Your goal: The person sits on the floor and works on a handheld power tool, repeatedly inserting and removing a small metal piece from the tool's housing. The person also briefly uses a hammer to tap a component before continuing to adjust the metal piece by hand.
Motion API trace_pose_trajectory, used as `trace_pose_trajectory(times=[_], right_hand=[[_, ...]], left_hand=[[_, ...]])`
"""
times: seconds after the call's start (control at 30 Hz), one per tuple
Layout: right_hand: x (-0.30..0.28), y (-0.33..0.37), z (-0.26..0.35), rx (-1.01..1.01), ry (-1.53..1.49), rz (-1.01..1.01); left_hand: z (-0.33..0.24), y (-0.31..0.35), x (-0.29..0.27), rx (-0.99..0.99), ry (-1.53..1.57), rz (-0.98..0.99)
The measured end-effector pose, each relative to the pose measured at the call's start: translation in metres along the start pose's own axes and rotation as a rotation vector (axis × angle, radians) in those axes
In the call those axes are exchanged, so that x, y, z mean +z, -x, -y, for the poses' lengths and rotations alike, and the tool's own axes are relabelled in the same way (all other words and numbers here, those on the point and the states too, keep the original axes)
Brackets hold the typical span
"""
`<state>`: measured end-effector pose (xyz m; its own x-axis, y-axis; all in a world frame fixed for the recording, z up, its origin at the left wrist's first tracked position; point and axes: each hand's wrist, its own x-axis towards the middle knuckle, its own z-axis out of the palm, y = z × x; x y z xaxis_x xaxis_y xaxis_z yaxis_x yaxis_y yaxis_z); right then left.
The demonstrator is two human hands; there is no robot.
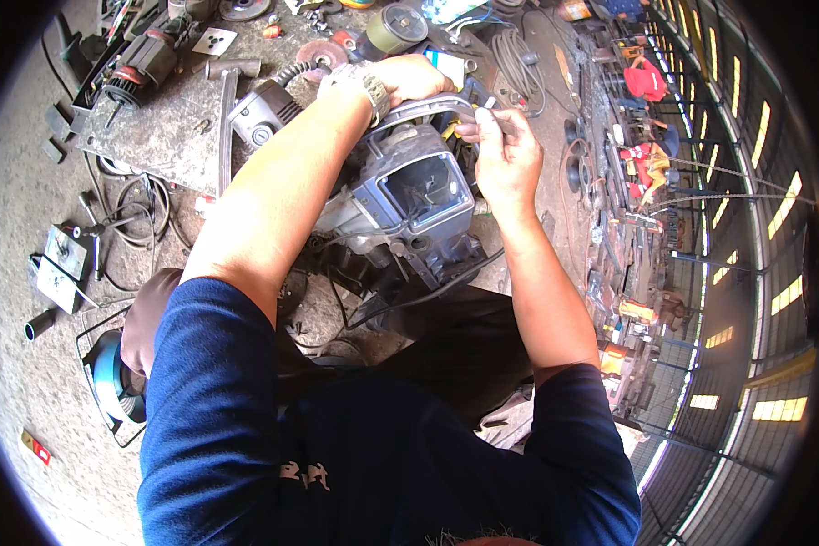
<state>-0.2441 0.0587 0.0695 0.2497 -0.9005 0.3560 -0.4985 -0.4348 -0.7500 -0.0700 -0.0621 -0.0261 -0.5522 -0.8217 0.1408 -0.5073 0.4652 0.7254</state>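
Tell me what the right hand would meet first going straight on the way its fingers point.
The right hand would probably meet the grey curved bar first, just beyond its fingertips; depth is unclear, so they may already touch.

Around the grey machine, I see bare floor at three o'clock, open just past the right hand. The left forearm bars nine to ten o'clock, a coiled cable crowds one o'clock, and a black hose crosses five o'clock.
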Motion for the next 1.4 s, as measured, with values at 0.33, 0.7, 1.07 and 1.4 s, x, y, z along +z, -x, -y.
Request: trace_pose_trajectory(times=[0.33, 0.7, 1.07, 1.4], right_hand=[[-0.006, -0.006, 0.002, -0.064, 0.133, 0.038], [-0.023, -0.006, 0.002, 0.075, -0.131, -0.04], [-0.122, 0.069, -0.047, 0.383, -0.131, -0.27], [-0.139, 0.075, -0.098, 0.347, -0.115, -0.149]], left_hand=[[-0.02, 0.017, -0.013, -0.234, 0.326, 0.021], [0.001, 0.004, 0.0, -0.001, -0.028, -0.156], [-0.123, 0.04, -0.032, 0.116, -0.313, -0.777], [-0.298, 0.144, -0.018, 0.15, -0.541, -0.013]])
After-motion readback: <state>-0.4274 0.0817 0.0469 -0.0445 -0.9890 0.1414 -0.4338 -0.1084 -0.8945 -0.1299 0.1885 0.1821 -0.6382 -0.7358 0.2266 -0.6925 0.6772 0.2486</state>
